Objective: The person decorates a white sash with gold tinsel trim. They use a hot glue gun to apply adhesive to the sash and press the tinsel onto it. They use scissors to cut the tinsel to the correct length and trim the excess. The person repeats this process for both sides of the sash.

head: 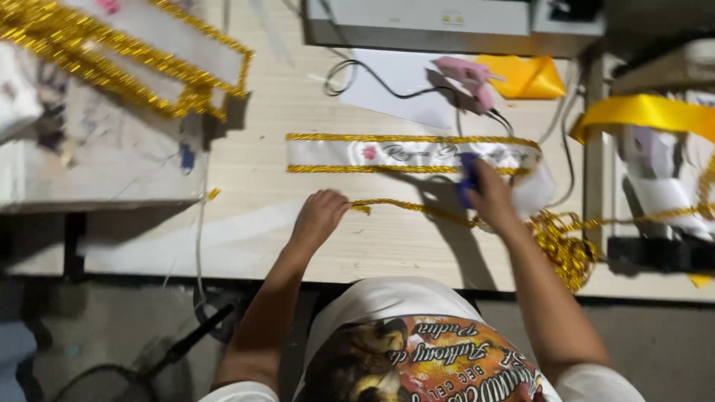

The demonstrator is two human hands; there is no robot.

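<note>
The left hand (320,216), near the centre of the frame, is curled with fingertips pinched on the end of a gold braided cord (402,205). The right hand (488,195), just right of centre, is closed around a small blue tool (468,179) pressed at the lower edge of a white sash (410,153) with gold trim. A loose heap of cord (562,242) lies at lower right; a pink glue gun (469,78) rests above on the wooden table (261,104)
</note>
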